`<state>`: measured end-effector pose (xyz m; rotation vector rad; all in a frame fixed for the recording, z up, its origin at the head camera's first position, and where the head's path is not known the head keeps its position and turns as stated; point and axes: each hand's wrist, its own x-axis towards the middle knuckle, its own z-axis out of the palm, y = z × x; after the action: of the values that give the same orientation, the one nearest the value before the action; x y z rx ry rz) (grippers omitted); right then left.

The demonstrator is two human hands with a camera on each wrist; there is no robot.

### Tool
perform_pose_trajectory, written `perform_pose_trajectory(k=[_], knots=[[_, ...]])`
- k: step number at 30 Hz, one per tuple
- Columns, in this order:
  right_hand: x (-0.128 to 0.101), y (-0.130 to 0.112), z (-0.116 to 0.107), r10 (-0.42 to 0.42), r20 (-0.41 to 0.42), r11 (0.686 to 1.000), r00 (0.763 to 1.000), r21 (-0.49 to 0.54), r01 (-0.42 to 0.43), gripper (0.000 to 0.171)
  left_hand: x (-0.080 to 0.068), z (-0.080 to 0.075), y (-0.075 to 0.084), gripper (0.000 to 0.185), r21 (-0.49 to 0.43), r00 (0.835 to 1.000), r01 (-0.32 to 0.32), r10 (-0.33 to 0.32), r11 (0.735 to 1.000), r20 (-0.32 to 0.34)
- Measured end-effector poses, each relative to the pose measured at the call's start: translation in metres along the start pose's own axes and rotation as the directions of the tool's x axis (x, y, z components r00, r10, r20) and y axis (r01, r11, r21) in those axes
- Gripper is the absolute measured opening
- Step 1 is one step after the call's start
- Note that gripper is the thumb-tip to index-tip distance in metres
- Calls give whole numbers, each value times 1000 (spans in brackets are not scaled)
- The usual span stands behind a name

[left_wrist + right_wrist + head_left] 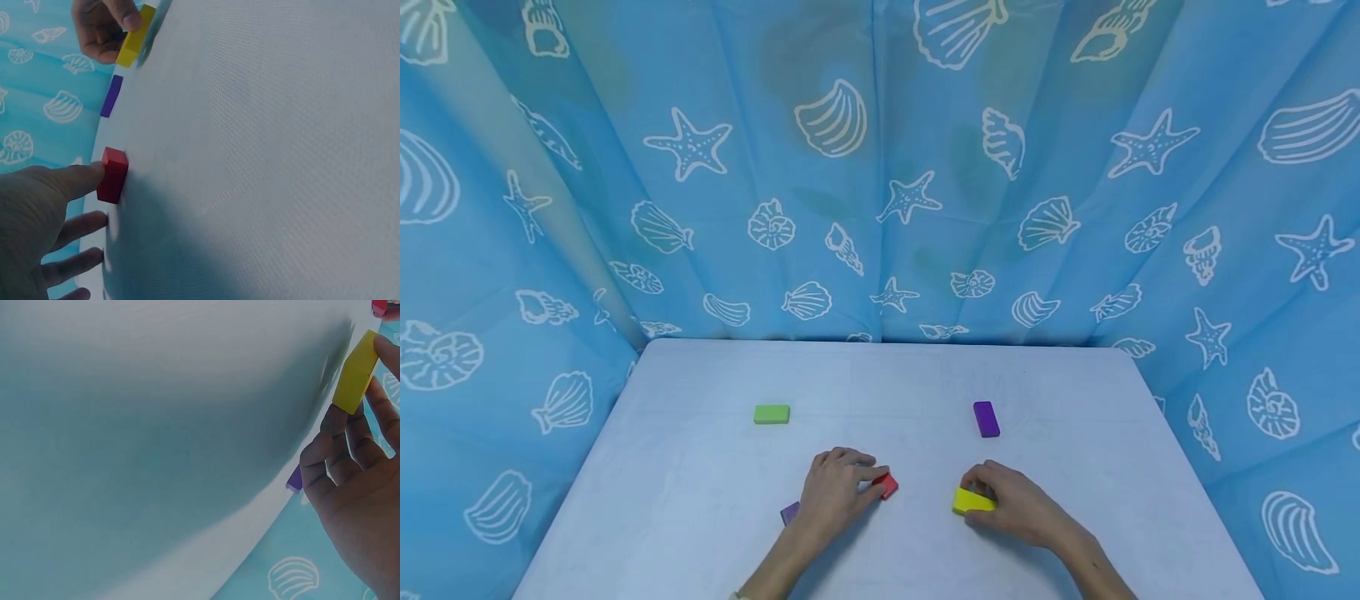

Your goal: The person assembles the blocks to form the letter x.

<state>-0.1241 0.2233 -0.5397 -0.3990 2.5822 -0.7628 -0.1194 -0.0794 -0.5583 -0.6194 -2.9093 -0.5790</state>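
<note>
My left hand (835,492) is at a small red block (889,486) on the table, holding it between thumb and index finger. Its remaining fingers are spread just beside the block in the left wrist view, where the red block (112,175) shows a whole long side. To the right, my right hand (1011,504) grips a yellow block (973,501) between thumb and fingers. The yellow block (357,374) is tilted in the right wrist view, above its shadow. Behind my left wrist a purple block (790,512) is partly hidden.
A green block (772,414) lies flat at the back left of the white table (880,375). Another purple block (987,419) lies beyond my right hand. A blue curtain (880,208) with shell prints hangs around the table's back and sides.
</note>
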Motion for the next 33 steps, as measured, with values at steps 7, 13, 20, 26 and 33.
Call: perform_pose_trajectory(k=[7,13,20,26,33], knots=[[6,-10,0,13,-22,1000,1000,-16,-14,36,-1,1,0,26,-3,1000,5,-5,1000,-12],[12,-20,-1,-27,-30,999,999,-41,26,35,-1,0,0,26,-8,1000,3,-3,1000,-18],[17,-29,0,-52,-30,997,998,-56,50,35,1,1,0,26,-4,1000,18,-18,1000,0],[20,-34,3,-57,-22,997,998,-49,55,34,3,0,1,27,-9,998,47,-46,999,39],[22,-38,6,-75,-11,997,997,-31,75,36,3,0,1,28,4,997,58,-58,998,48]])
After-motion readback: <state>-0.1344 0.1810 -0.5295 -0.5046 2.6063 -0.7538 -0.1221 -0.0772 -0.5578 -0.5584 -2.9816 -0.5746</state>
